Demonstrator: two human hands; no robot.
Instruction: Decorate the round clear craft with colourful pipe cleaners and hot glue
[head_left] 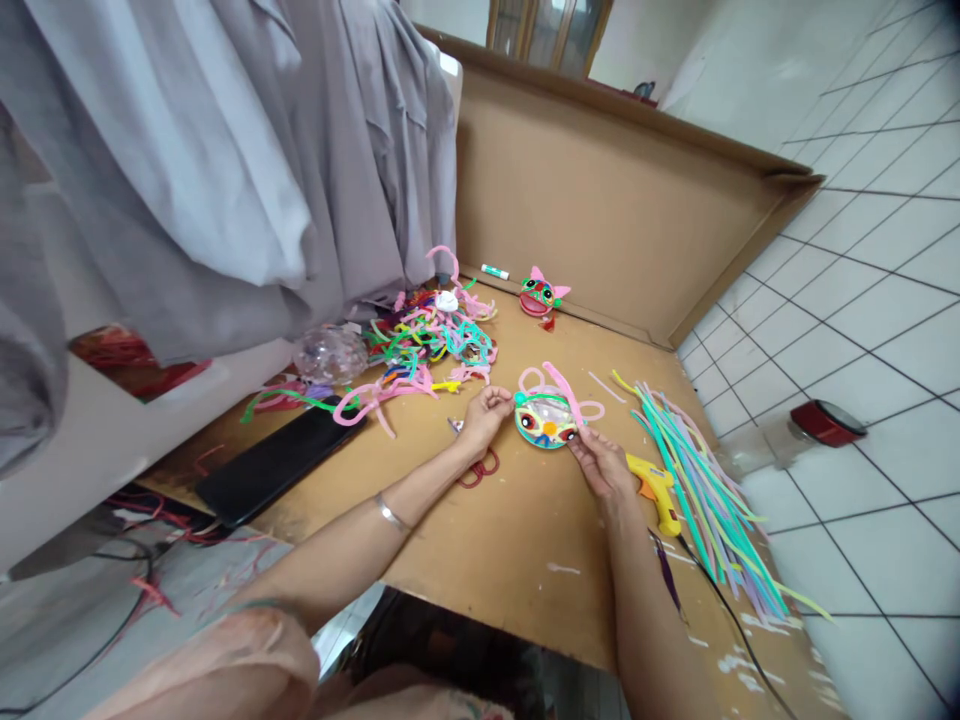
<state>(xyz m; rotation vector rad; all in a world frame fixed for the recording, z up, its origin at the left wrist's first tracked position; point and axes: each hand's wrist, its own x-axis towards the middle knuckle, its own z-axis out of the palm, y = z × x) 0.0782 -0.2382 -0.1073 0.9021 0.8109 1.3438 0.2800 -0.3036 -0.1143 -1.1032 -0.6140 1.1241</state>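
My right hand (602, 465) grips the lower right edge of a round animal-face craft (551, 430), just above the table. The craft has dark eyes, an orange nose, a teal rim and fuzzy pink pipe cleaners (561, 388) curling from its top. At its left edge, beside a small green ball (519, 398), my left hand (486, 415) is closed in a pinch. Whatever sits between those fingertips is too small to make out. Red scissor handles (480, 470) lie under my left wrist.
A yellow glue gun (660, 497) and a bundle of pipe cleaners (709, 500) lie right. Tangled pipe cleaners (442, 340) and a black phone-like slab (277, 460) lie left. A finished-looking face craft (538, 295) and glue stick (495, 271) stand by the cardboard wall (577, 190). Grey garments (247, 180) hang left.
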